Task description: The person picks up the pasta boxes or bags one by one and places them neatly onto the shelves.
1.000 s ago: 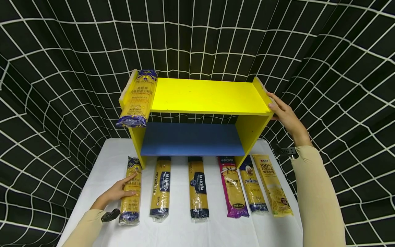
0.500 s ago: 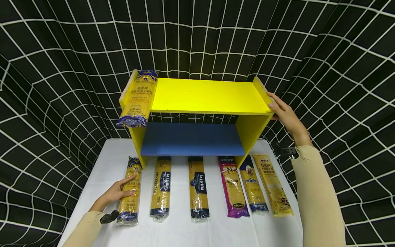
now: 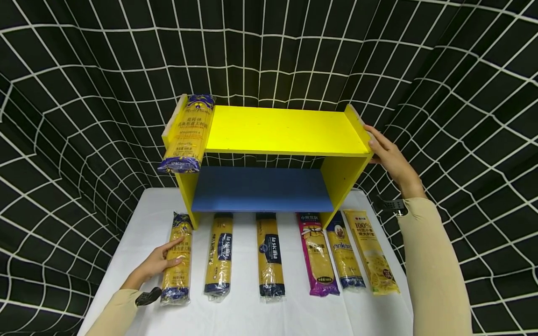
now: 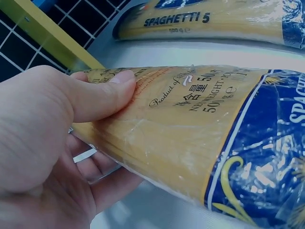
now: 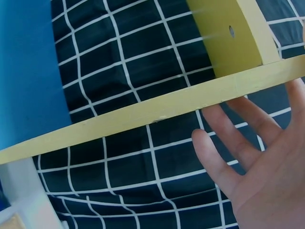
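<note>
On the table's left side my left hand grips a spaghetti packet with a blue end band. In the left wrist view its thumb lies over the clear yellow wrapper, and its other fingers reach under the near edge. My right hand holds the upper right side panel of a yellow shelf with a blue lower board. Several fingertips show along that panel's outer side in the right wrist view. A matching spaghetti packet lies on the top board against the left panel, its lower end overhanging the front.
More pasta packets lie on the white-covered table: two dark-banded ones mid-table, then a pink one, a blue-ended one and a yellow one at right. Black white-gridded cloth surrounds the table.
The gripped spaghetti packet and my left hand have shifted very slightly left. My right hand stays at the shelf's side panel.
</note>
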Demonstrator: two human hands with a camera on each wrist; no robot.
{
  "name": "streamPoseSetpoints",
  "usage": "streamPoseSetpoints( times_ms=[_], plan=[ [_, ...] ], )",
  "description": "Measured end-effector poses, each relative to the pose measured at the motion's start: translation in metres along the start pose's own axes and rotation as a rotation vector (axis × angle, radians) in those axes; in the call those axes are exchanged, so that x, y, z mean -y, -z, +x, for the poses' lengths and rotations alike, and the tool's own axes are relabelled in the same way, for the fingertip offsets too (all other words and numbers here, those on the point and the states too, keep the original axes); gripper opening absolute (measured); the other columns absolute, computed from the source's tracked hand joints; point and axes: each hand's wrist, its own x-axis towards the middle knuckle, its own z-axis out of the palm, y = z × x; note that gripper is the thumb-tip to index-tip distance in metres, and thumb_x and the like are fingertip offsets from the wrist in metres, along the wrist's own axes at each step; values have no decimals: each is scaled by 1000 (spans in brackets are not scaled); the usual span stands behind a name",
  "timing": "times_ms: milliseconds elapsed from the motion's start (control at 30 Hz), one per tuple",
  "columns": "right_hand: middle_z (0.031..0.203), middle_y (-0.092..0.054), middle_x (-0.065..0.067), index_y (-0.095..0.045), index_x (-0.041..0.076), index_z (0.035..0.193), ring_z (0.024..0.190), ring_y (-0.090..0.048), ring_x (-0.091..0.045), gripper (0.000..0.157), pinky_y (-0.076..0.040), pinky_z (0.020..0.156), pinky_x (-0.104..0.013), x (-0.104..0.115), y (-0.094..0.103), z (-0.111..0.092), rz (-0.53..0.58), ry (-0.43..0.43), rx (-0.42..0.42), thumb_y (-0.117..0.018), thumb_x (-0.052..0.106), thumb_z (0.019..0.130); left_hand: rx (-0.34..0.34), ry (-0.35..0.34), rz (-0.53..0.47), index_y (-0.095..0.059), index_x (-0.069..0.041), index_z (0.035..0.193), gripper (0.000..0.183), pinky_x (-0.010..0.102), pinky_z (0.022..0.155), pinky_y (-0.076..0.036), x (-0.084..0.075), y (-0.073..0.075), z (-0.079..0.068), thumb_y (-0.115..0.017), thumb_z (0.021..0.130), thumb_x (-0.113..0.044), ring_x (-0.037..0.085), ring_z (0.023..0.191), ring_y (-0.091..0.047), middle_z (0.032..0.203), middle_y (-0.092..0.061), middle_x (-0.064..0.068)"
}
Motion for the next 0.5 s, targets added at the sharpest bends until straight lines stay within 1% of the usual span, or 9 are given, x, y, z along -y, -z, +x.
streamPoseSetpoints(
  times_ms=[67, 100, 200, 300, 333, 433, 500],
  plan=[
    [158, -34, -17, -18, 38, 158, 109, -50, 3, 53, -47, 92, -29, -1, 1, 1, -11, -6, 3, -24, 50, 107, 0, 8, -8, -25, -6, 156, 81, 34, 68, -58, -2, -1, 0, -71, 90, -12, 25, 85, -67, 138, -39, 45],
    [157, -35, -17, -18, 39, 158, 111, -50, 1, 53, -47, 95, -33, -1, 1, 2, -11, -9, 5, -20, 51, 106, -1, 13, -14, -24, -7, 157, 81, 35, 69, -59, -3, -1, -1, -71, 90, -12, 25, 84, -67, 138, -39, 45],
    [155, -38, -18, -18, 41, 157, 114, -50, -4, 54, -45, 96, -37, -2, 0, 3, -17, -15, 7, -13, 55, 105, -6, 18, -12, -23, -8, 157, 81, 35, 70, -59, -5, 0, -1, -70, 91, -12, 26, 85, -67, 137, -40, 45],
    [155, -37, -16, -18, 41, 157, 115, -50, -6, 54, -44, 97, -40, -2, 0, 2, -6, -21, 6, -16, 56, 105, -10, 13, -15, -23, -9, 157, 82, 34, 72, -58, -7, 1, 0, -70, 91, -12, 25, 89, -66, 137, -40, 45],
    [155, -37, -15, -18, 41, 157, 115, -50, -5, 54, -44, 95, -37, -2, 0, 2, -6, -23, 4, -17, 56, 105, -15, 16, -17, -23, -9, 157, 81, 34, 73, -58, -8, 3, 0, -70, 91, -12, 24, 89, -66, 137, -41, 44],
    [156, -37, -15, -18, 42, 157, 113, -50, -3, 53, -44, 96, -39, -3, 0, 2, -2, -25, -1, -19, 56, 105, -27, 20, -27, -23, -11, 158, 80, 34, 74, -58, -10, 7, 0, -69, 92, -13, 23, 91, -66, 136, -43, 43],
    [156, -38, -15, -18, 42, 157, 111, -50, -2, 53, -45, 95, -36, -3, 0, 2, -3, -23, -4, -19, 56, 105, -34, 20, -28, -23, -11, 158, 79, 33, 74, -58, -12, 10, 0, -68, 93, -14, 23, 92, -66, 135, -45, 42]
  ],
)
